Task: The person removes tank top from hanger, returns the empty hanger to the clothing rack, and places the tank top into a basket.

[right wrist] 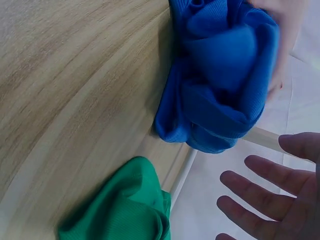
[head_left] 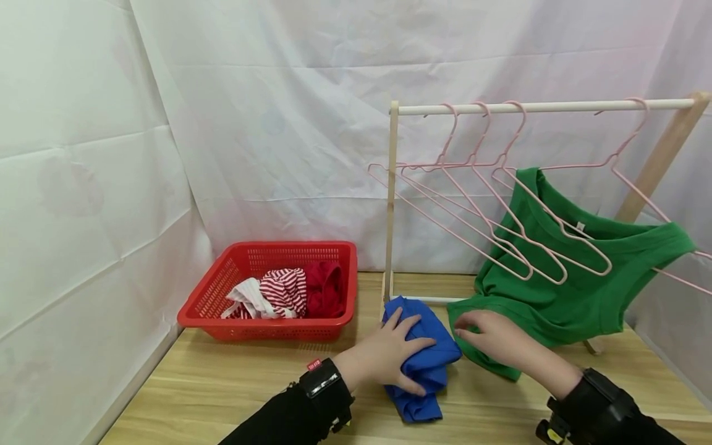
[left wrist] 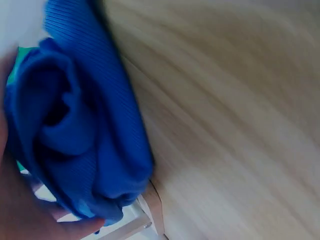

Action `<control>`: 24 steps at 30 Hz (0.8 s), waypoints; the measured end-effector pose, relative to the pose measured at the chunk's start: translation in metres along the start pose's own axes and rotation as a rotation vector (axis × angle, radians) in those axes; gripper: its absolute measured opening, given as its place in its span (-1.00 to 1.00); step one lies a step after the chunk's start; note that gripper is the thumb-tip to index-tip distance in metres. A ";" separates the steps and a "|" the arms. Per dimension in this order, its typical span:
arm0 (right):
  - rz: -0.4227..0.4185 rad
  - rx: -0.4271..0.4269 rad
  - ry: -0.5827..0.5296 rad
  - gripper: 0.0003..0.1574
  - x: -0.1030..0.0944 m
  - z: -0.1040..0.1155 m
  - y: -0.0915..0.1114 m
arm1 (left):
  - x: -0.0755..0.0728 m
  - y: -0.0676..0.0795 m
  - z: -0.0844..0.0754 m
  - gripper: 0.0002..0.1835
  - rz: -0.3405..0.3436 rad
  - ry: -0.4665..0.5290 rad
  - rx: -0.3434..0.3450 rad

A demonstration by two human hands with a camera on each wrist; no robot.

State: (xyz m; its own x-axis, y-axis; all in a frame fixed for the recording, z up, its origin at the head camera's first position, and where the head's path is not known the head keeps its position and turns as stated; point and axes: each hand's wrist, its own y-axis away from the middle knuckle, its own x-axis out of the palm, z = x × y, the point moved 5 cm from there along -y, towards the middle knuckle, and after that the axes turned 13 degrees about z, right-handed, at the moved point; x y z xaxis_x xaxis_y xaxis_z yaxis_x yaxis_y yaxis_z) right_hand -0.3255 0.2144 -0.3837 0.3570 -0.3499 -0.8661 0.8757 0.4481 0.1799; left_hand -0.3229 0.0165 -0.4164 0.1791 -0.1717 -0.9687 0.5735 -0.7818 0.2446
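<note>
A bundled blue garment [head_left: 442,355] lies on the table in the middle of the head view. My left hand [head_left: 389,353] rests on it with fingers spread. The left wrist view shows the bundle's ribbed folds [left wrist: 110,120] beside that hand. To the right, my right hand [head_left: 495,337] is held over the lower part of a green sleeveless top [head_left: 589,303], holding nothing. Its fingers [right wrist: 260,192] are apart from the blue bundle in the right wrist view. The green top hangs at a slant from a pink hanger [head_left: 614,157], its lower end on the table.
Several pink hangers [head_left: 503,162] hang from the white rail [head_left: 556,107] of a wooden rack [head_left: 392,204]. At the left stands a red plastic basket [head_left: 217,312] with striped, white and dark red clothes [head_left: 324,290]. White sheets enclose the back and left of the table [head_left: 189,395].
</note>
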 end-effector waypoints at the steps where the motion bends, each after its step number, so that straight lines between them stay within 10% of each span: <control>1: 0.003 0.001 0.002 -0.69 0.000 0.000 0.000 | 0.003 -0.001 0.000 0.01 0.031 -0.003 -0.004; 9: 0.017 0.006 -0.014 -0.73 0.002 0.000 0.001 | 0.011 -0.006 -0.005 0.17 0.170 -0.170 0.000; 24: 0.014 -0.016 0.002 -0.78 -0.001 0.008 0.003 | 0.000 -0.002 -0.016 -0.51 0.059 -0.303 0.138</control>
State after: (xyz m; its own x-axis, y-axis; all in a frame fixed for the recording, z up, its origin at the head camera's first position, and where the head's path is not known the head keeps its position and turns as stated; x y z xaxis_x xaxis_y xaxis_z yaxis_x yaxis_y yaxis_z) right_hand -0.3206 0.2095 -0.3791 0.3683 -0.3416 -0.8647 0.8652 0.4663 0.1843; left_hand -0.3117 0.0275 -0.4162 -0.0486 -0.3731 -0.9265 0.4520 -0.8354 0.3127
